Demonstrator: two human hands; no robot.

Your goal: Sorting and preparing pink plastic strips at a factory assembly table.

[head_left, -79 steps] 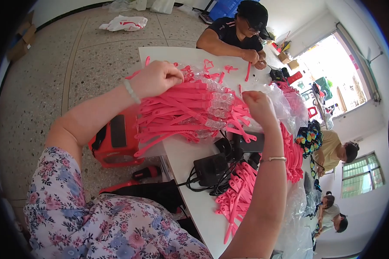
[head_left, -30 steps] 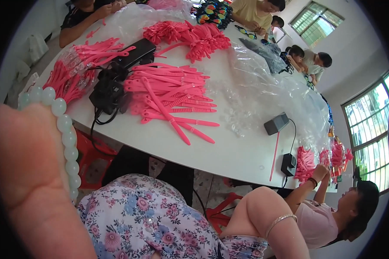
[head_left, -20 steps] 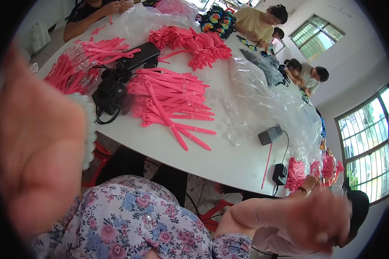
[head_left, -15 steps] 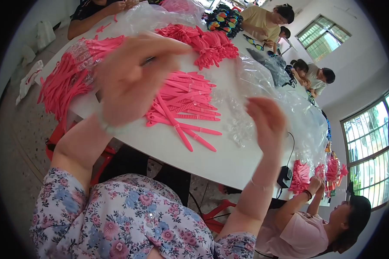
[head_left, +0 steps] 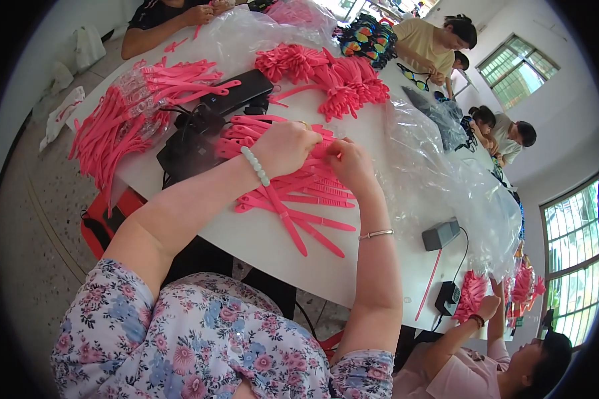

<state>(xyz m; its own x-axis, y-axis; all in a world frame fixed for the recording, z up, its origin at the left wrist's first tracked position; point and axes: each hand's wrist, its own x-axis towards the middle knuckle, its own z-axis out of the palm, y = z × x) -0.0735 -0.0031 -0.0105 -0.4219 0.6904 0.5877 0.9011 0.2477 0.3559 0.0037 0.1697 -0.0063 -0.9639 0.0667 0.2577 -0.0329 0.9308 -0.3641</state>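
Over a pile of flat pink rubber straps (head_left: 313, 183) on the white table (head_left: 279, 246), my two hands come close together. My left hand (head_left: 289, 147), with a pale bead bracelet at its wrist, has its fingers closed on a pink strap. Just to its right, my right hand (head_left: 351, 163) pinches at the same spot. Between them the pink strap (head_left: 323, 143) is mostly hidden by the fingers. Several straps with notched ends fan out below my hands.
Bundled pink straps (head_left: 116, 126) hang over the table's left edge. Black devices (head_left: 236, 93) lie behind my left forearm. More pink bundles (head_left: 339, 76) and mirrored goggles (head_left: 368, 40) sit farther back. Clear plastic sheeting (head_left: 446, 173) covers the right side. A co-worker (head_left: 472, 366) sits at right.
Both hands were raised, apart and blurred; they have come down together onto the strap pile, fingers now closed. The view has shifted slightly, uncovering the black devices and a grey box at right.
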